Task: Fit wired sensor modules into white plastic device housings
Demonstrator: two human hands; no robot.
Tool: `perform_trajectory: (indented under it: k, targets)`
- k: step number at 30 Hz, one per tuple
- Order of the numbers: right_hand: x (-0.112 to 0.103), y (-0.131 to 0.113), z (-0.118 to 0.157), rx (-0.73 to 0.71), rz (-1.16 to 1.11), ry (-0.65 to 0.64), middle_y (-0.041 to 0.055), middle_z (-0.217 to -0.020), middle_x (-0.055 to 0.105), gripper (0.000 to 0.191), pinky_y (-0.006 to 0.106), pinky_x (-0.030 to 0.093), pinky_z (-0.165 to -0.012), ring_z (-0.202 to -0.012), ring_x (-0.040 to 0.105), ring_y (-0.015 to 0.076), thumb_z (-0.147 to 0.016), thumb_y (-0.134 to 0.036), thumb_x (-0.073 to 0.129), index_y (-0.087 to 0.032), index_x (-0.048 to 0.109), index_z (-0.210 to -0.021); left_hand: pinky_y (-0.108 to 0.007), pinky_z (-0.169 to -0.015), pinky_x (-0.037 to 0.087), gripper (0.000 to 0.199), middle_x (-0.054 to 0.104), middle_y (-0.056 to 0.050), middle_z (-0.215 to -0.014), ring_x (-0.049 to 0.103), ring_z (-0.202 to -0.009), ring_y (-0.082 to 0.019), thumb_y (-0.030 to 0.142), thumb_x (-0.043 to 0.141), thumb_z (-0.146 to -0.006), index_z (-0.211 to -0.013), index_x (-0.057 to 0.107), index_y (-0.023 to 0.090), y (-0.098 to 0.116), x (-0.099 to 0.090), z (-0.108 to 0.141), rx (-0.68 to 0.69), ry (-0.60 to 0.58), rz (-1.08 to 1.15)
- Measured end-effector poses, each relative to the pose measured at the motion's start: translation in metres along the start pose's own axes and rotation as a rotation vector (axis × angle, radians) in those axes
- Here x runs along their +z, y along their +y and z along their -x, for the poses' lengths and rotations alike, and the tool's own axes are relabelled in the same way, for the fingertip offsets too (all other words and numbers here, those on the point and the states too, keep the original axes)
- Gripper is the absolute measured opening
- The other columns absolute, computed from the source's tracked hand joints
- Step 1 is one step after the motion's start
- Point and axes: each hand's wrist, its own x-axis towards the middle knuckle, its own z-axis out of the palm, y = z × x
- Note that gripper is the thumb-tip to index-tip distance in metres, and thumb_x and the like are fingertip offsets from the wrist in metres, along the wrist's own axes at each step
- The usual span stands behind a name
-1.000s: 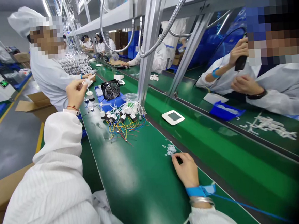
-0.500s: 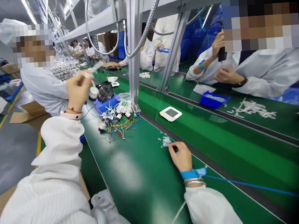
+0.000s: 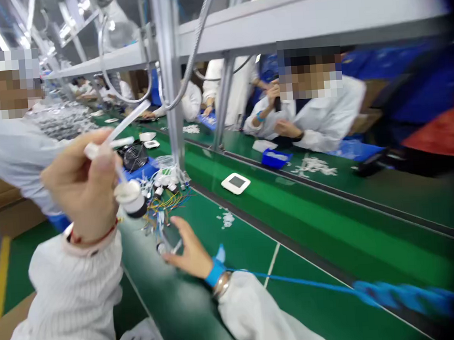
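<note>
My left hand [image 3: 81, 186] is raised close to the camera, shut on a white plastic tube piece [image 3: 110, 139]. A small white cylinder with a black end [image 3: 131, 198] hangs just below it. My right hand [image 3: 188, 248] rests low on the green belt [image 3: 235, 288], next to the tangle of coloured wires [image 3: 163, 205]. Its fingers curve around a small clear part [image 3: 168, 246], but blur hides whether they grip it. A small pile of white rings [image 3: 227, 219] lies to the right of my right hand.
A black fan [image 3: 135, 157] stands on a blue tray [image 3: 141, 171] beyond the wires. A white display unit [image 3: 235, 183] lies on the belt. A metal post [image 3: 173, 91] rises behind the parts. Co-workers in white coats [image 3: 309, 117] [image 3: 11, 149] sit across and beside me.
The view has swung left and blurred. My left hand has come nearer the camera with the white piece. My right hand has moved from the white rings towards the wires.
</note>
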Motion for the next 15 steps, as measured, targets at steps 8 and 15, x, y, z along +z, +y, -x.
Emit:
perform_trajectory:
  k: [8, 15]
  targets:
    - [-0.008, 0.002, 0.034, 0.071, -0.123, -0.183, 0.0016, -0.065, 0.059, 0.044, 0.023, 0.043, -0.062, -0.063, 0.055, 0.0127, -0.086, -0.051, 0.041, -0.015, 0.065, -0.075, -0.028, -0.040, 0.027, 0.017, 0.042, 0.005, -0.049, 0.037, -0.040, -0.010, 0.035, 0.057, -0.069, -0.079, 0.070, 0.039, 0.020, 0.000, 0.036, -0.308, 0.103, 0.189]
    - [-0.086, -0.010, 0.075, 0.259, -0.177, 0.126, 0.0084, -0.089, 0.062, 0.049, 0.028, 0.045, -0.073, -0.081, 0.058, 0.0171, -0.089, -0.052, 0.033, -0.015, 0.066, -0.085, -0.026, -0.043, 0.021, 0.014, 0.031, 0.006, -0.046, 0.024, -0.041, -0.008, 0.037, 0.056, -0.076, -0.073, 0.067, 0.044, -0.008, -0.025, 0.042, -0.480, 0.259, 0.140]
